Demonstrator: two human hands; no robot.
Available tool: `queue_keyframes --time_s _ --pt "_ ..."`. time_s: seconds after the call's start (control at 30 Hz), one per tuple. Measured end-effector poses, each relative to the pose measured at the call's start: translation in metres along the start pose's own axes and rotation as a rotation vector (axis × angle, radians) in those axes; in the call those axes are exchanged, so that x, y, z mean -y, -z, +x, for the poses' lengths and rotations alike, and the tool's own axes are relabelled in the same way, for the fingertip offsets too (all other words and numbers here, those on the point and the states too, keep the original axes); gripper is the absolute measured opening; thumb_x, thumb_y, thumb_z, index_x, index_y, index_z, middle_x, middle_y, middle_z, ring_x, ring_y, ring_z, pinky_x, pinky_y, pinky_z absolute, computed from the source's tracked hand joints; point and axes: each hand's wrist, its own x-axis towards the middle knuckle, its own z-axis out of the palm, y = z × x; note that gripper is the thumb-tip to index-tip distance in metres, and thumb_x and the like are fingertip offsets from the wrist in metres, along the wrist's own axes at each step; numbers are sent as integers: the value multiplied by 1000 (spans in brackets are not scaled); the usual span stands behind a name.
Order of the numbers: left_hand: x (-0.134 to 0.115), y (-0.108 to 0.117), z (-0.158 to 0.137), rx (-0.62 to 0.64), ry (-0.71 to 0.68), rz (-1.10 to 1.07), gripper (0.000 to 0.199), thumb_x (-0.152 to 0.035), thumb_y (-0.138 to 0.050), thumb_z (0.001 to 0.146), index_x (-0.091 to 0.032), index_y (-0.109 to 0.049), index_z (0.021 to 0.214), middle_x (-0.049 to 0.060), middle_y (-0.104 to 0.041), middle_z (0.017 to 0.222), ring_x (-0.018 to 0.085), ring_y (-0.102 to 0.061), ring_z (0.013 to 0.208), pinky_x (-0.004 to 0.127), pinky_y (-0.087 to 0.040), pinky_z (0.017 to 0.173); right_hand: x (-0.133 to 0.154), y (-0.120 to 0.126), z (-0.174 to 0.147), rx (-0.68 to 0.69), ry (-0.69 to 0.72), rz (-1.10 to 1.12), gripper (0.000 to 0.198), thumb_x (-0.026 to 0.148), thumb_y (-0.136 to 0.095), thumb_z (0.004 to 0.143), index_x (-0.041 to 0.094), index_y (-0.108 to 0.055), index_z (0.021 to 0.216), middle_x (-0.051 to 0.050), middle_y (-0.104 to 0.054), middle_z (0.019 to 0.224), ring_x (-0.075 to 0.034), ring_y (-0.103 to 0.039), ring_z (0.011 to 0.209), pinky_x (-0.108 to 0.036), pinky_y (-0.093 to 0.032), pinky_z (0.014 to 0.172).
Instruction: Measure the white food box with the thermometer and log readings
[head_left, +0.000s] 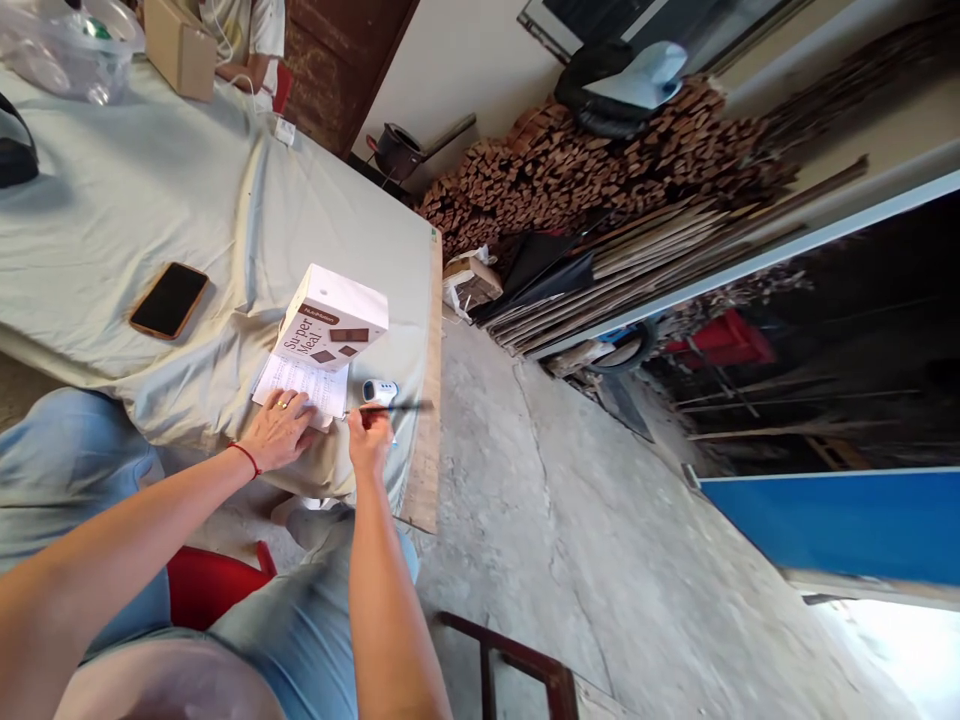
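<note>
My left hand (pixel 279 430) lies flat on an open notebook (pixel 304 383) with handwriting on its pages, fingers stretched out. A ring and a red bracelet show on that arm. Beside the notebook's right edge, my right hand (pixel 370 437) pinches a dark pen (pixel 409 406), which points out to the right and is blurred. Just behind the notebook stands a white and brown "Super Meal" box (pixel 334 318). A white handheld thermometer (pixel 380 391) lies right by my right hand, partly covered by it.
A smartphone (pixel 169 300) lies on the cloth-covered table (pixel 97 220) to the left. At the back are a plastic tub (pixel 71 50), a cardboard box (pixel 180 48) and a seated person's arm (pixel 259 70). The table's wooden edge (pixel 425 450) is close on the right; stacked firewood (pixel 525 170) lies beyond.
</note>
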Motion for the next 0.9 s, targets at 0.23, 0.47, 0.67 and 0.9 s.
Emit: queue_keyframes --time_s 0.23,0.47,0.67,0.9 --pt "-1 -2 -4 -4 1 21 31 -34 -59 96 -19 -68 121 16 -59 135 35 -51 127 53 -37 115 5 -27 -18 -25 -106 219 30 47 -52 79 19 -61 85 1 -64 68 -15 -58 61 -30 -50 64" --pt "-4 -2 -2 4 7 20 36 -33 -62 94 -17 -68 125 17 -60 133 35 -52 128 53 -37 115 7 -29 -17 14 -112 216 27 45 -58 75 20 -65 77 1 -64 62 -17 -58 60 -32 -52 65" --pt "-4 -2 -2 1 14 1 36 -33 -62 93 -18 -68 126 17 -59 136 36 -51 129 53 -36 116 8 -28 -17 25 -90 174 27 47 -57 76 21 -65 76 0 -66 64 -17 -58 60 -32 -52 66" --pt "-3 -5 -3 8 12 3 39 -34 -62 93 -18 -67 128 17 -59 136 35 -51 129 53 -34 117 7 -28 -17 32 -70 135 29 48 -57 76 21 -66 76 -1 -68 66 -17 -58 61 -31 -52 67"
